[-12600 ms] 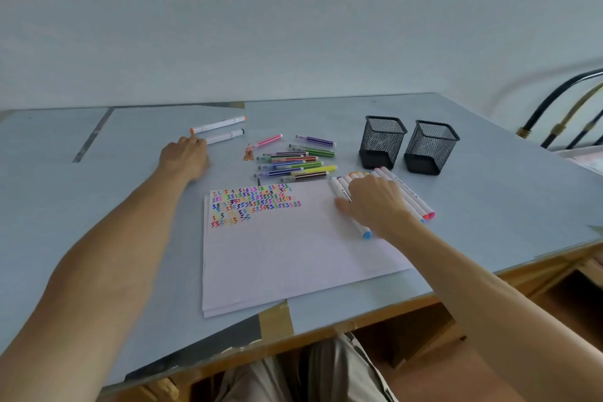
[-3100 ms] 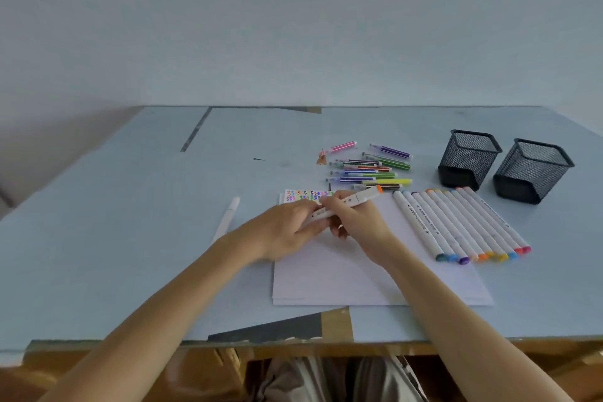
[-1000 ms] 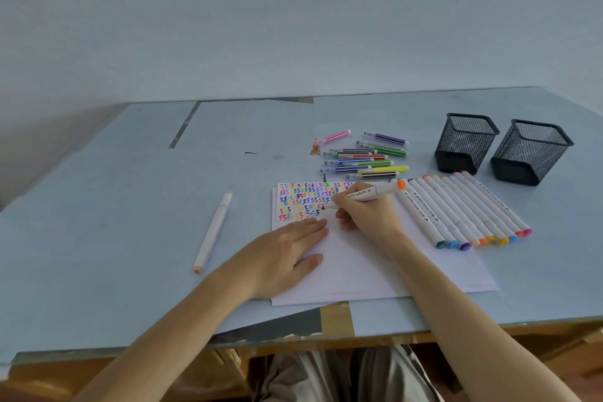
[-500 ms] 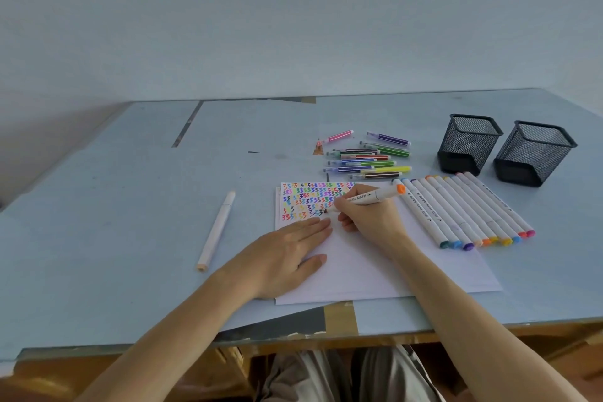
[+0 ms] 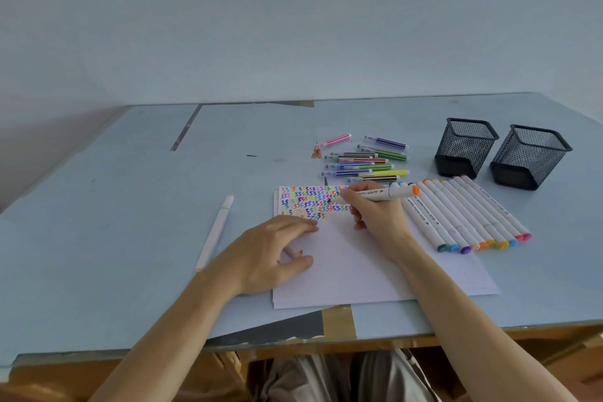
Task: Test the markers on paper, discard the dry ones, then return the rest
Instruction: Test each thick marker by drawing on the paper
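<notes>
Scribbling away: right hand (image 5: 378,215) pinches the orange-capped marker (image 5: 375,195), tip down among the colored squiggles at the far left corner of the paper (image 5: 359,268), while the left hand (image 5: 270,254) lies flat, fingers loosely spread, pinning the sheet with what looks like a cap tucked under it. I'd keep strokes light, in blank space, so weak ink shows. Capped markers (image 5: 470,215) and mesh cups (image 5: 465,147) sit right.

Soft, even daylight, faint shadows beneath the hands, slight overall softness, and wide-angle bending toward the edges.
</notes>
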